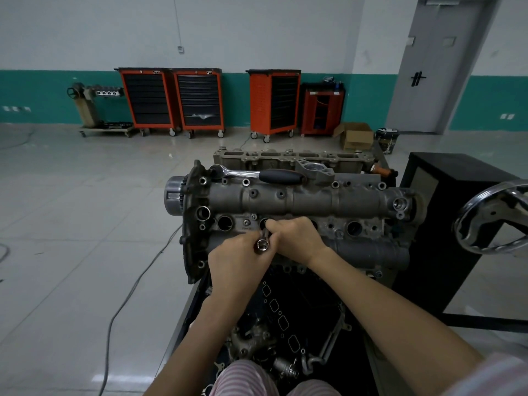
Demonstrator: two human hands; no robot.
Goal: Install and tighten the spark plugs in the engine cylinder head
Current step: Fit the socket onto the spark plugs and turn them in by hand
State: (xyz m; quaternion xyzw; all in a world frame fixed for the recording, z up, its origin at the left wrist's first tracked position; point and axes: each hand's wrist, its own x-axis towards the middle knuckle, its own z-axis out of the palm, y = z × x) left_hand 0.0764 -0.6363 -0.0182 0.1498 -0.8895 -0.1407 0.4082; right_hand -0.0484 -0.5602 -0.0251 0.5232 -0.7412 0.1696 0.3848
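Holding socket (262,244) over second plug well (265,223) of head (300,201): left hand (238,260) grips its top, right hand (297,238) pinches the shaft. Rigid steel, likely slick; ratchet (258,174) lies along far edge.

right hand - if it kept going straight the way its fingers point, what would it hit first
Most likely the rim of the second plug hole in the cylinder head: the right hand points up-left with its fingertips already at that opening. Depth is hard to judge.
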